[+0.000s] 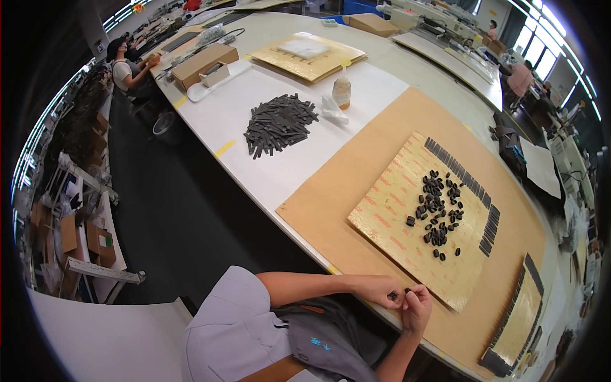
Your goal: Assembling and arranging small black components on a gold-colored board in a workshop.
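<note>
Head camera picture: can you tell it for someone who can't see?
Two bare hands, left hand and right hand, meet at a table edge, pinching a small black piece. Beyond lies a yellow sheet scattered with small black pieces, and farther off a pile of dark strips.

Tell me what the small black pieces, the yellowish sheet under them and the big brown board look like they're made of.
Small black pieces: probably rubber or plastic, matte, no shine; too small to be sure.
Yellowish sheet: likely a glossy film or backing paper, faintly reflective with repeated red print.
Brown board: looks like cardboard or kraft board, a flat dull tan surface.
</note>
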Motion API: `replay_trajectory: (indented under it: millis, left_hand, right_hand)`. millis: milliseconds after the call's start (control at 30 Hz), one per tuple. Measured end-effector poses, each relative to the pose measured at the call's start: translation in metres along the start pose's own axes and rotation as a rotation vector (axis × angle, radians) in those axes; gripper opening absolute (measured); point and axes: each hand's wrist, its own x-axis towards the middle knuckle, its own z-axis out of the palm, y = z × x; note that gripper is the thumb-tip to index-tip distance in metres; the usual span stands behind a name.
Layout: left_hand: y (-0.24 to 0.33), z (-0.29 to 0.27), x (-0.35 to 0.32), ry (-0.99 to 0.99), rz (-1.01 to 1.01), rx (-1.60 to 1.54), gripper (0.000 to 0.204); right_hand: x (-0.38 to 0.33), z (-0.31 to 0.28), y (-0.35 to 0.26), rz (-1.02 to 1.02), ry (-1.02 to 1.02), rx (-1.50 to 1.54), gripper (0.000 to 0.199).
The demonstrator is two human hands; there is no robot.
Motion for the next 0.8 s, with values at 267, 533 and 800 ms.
replay_trajectory:
  millis: [267, 533, 800]
  left_hand:
    - [0.001, 0.007, -0.011, 0.191, 0.195, 0.385, 0.017]
    - [0.002, 0.013, -0.012, 0.277, 0.229, 0.313, 0.016]
    - [0.0, 0.001, -0.007, 0.248, -0.02, 0.049, 0.023]
  right_hand:
    - [0.0, -0.005, 0.002, -0.003, 0.013, -0.001, 0.009]
    - [0.001, -0.008, 0.003, 0.004, 0.018, 0.04, 0.009]
    - [0.001, -0.009, 0.002, 0.006, 0.036, 0.086, 0.007]
